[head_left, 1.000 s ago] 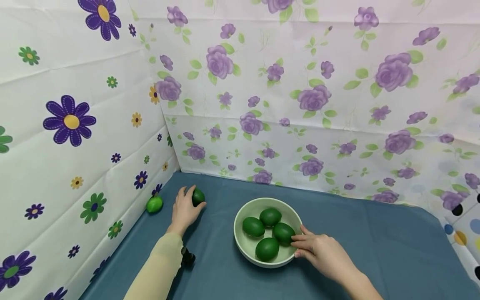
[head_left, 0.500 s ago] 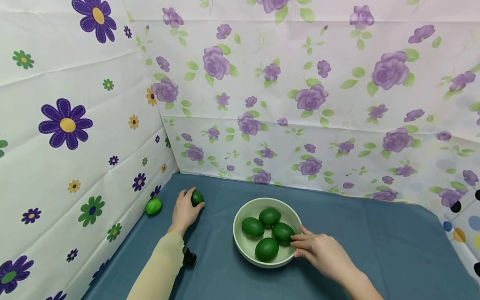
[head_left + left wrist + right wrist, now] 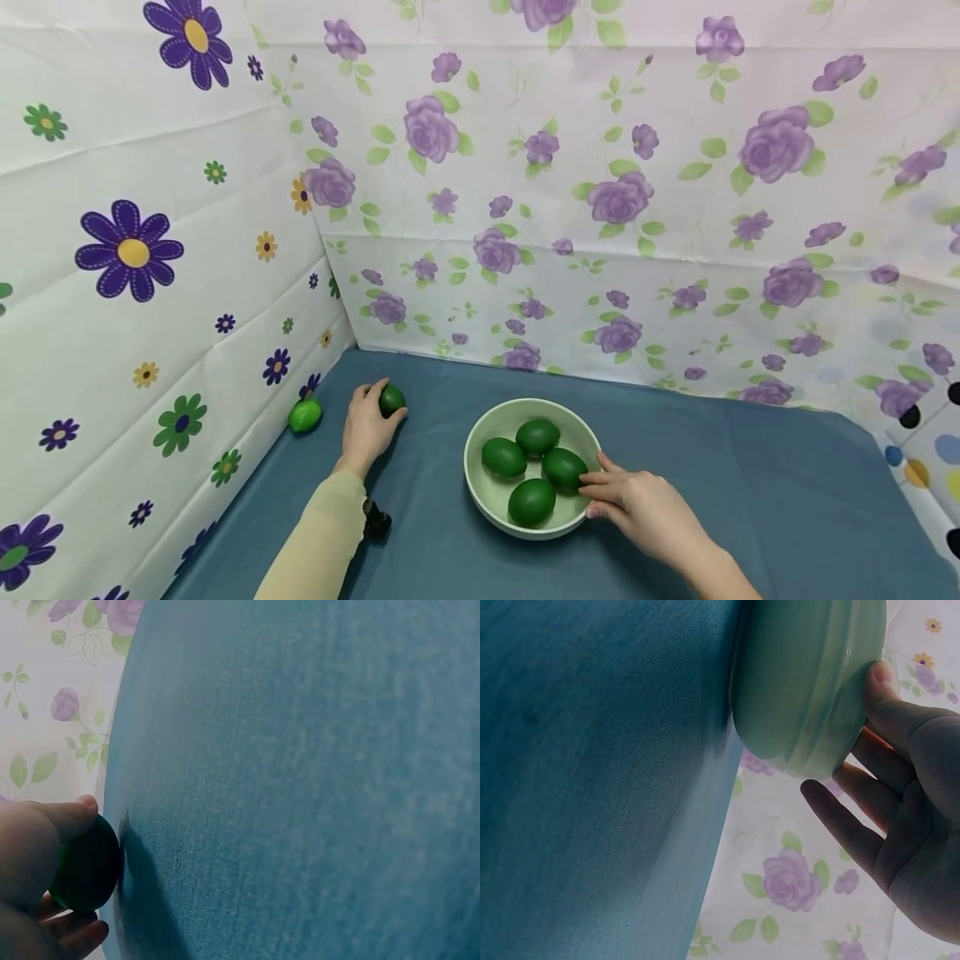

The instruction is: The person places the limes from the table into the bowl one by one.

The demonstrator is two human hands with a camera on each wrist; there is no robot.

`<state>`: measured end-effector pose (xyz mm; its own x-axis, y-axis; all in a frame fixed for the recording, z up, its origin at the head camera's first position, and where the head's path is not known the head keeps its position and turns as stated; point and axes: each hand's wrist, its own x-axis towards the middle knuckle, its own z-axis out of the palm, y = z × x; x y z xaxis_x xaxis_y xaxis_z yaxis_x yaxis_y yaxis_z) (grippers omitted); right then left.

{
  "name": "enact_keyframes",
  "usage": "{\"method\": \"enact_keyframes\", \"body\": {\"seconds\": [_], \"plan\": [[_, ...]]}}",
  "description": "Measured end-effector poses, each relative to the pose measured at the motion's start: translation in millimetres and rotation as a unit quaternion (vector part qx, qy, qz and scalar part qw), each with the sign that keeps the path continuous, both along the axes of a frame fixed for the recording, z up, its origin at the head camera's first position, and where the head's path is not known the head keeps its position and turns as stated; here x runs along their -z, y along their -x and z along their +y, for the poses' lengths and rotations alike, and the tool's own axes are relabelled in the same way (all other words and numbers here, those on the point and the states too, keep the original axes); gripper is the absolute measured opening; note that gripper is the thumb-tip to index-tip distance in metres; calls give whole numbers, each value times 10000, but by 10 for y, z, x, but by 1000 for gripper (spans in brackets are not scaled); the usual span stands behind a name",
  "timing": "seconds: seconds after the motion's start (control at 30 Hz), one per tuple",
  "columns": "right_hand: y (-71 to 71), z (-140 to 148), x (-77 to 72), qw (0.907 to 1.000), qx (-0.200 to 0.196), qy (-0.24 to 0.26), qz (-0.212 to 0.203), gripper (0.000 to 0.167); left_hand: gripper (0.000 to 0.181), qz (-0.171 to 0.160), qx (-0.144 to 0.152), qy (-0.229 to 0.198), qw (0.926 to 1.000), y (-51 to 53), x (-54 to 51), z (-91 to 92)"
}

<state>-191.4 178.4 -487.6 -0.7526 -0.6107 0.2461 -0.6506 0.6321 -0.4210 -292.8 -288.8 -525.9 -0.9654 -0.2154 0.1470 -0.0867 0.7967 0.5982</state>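
My left hand [image 3: 367,423] grips a dark green egg-shaped fruit [image 3: 392,400] on the blue cloth at the back left. In the left wrist view, thumb and fingers lie round opposite sides of the fruit [image 3: 90,864], which touches the cloth. A pale green bowl [image 3: 480,507] stands near the middle with several fruits [image 3: 532,502] of the same dark green kind inside. At its right side, my right hand [image 3: 637,504] holds the rim. The right wrist view shows the thumb at the rim of the bowl [image 3: 802,682] and the other fingers lower, partly hidden behind it.
A bright green lime [image 3: 305,415] lies left of my left hand, against the flowered left wall [image 3: 225,358]. Another flowered sheet [image 3: 555,275] rises along the back. Blue cloth [image 3: 765,483] extends to the right of the bowl.
The head view has shifted slightly. My left fingers sit a little lower round the fruit than a second ago. The bowl and right hand stay where they were.
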Motion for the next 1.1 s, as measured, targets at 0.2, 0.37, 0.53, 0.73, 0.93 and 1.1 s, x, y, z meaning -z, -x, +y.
{"method": "enact_keyframes", "body": {"seconds": [0.2, 0.37, 0.53, 0.73, 0.93, 1.1], "plan": [[-20, 1, 17, 10000, -37, -21, 20, 36, 73, 69, -21, -100, 9999, -37, 46, -2], [-18, -6, -3, 9999, -47, -17, -115, 36, 72, 111, -10, -209, 9997, -58, 45, 22], [-17, -6, 2, 9999, -26, -24, -129, 36, 72, 112, -23, -254, 9996, -69, 33, 39], [-11, -3, -3, 9999, -14, -41, -106, 36, 72, 170, -42, -291, 9994, -70, 14, 61], [0, 1, -17, 9999, 7, -61, -136, 35, 72, 220, -34, -317, 9992, -79, -23, 96], [0, -4, -28, 9999, -29, -14, -167, 34, 71, 346, 50, -386, 9986, -121, -48, 145]]}}
